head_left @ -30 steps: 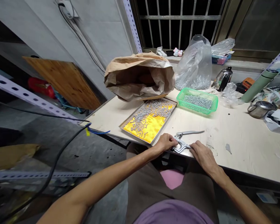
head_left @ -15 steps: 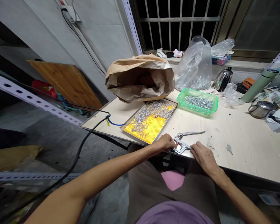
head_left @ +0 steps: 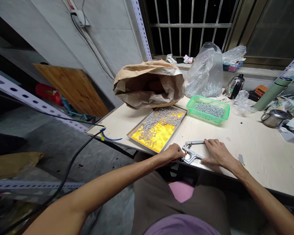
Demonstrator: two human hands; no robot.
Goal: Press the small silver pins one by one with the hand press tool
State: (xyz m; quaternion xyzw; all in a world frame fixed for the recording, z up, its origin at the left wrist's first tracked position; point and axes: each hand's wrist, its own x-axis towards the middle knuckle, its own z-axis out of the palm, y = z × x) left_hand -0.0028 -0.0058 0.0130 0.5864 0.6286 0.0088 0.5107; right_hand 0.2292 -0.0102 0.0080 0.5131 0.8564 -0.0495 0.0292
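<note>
Silver spring-loaded pliers (head_left: 193,156) lie at the front edge of the table, their two handles spread apart and a coil spring between them. My right hand (head_left: 217,153) spans the handles, with fingers over the upper one and the thumb at the lower one. At the tool's head, my left hand (head_left: 174,152) is closed in a pinch; whatever is between its fingertips is too small to make out. A small red part (head_left: 186,152) shows beside those fingertips. Left of the tool, a shallow tray (head_left: 130,133) lined with yellow cloth holds many small metal pins.
A green plastic basket (head_left: 225,114) of small metal parts stands behind the pliers. An open brown paper bag (head_left: 147,70) leans over the tray's far end. Further back are a clear plastic bag (head_left: 205,68), a kettle (head_left: 234,86), a metal cup (head_left: 272,118) and a green bottle (head_left: 271,93).
My right hand has opened wider and moved up, from the lower handle's end to spanning both handles. My left hand stays at the tool's head. The view has shifted slightly.
</note>
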